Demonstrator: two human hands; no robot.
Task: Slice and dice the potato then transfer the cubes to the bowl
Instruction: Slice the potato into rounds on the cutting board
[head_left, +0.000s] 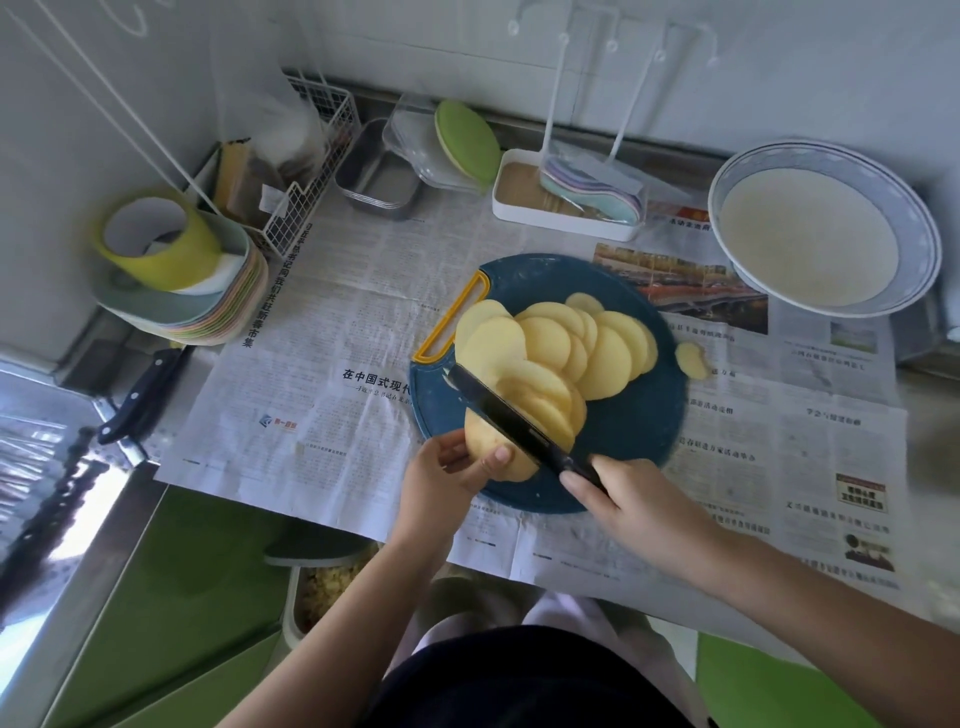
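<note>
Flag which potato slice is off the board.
The lone small slice, on the newspaper just right of the blue cutting board; all other slices lie fanned on the board.

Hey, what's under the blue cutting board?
Newspaper shows around the cutting board on every side, so the board seems to lie on it. What is directly beneath the board is covered.

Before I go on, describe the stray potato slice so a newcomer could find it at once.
Find the round blue cutting board on the newspaper. Fanned slices overlap across it. The stray slice lies alone by the board's right edge, touching none of the others.
</note>
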